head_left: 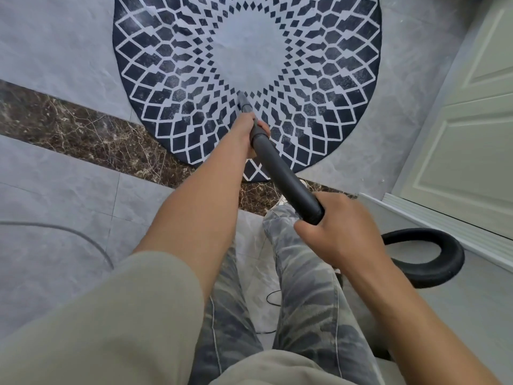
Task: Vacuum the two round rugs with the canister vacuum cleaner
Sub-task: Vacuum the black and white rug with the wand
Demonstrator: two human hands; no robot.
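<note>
Far left, thin cord (69,232) on the floor, well apart from both grips; your left grip (247,126) is the forward one, fingers curled tight round the lower wand (280,168), just behind the nozzle tip (242,97); tip appears to rest on the round rug (166,65), at the edge of its pale centre; most of the rug lies ahead of the left grip; wand's long axis runs back and right to your right grip (341,232), closed round the upper end; hose (444,262) loops right of it; likely next stroke goes along that axis, left grip steering; second rug not in view.

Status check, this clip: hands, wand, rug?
Left hand grips wand forward; right hand grips rear end. Nozzle on round rug. Hose looped on floor, right.
</note>
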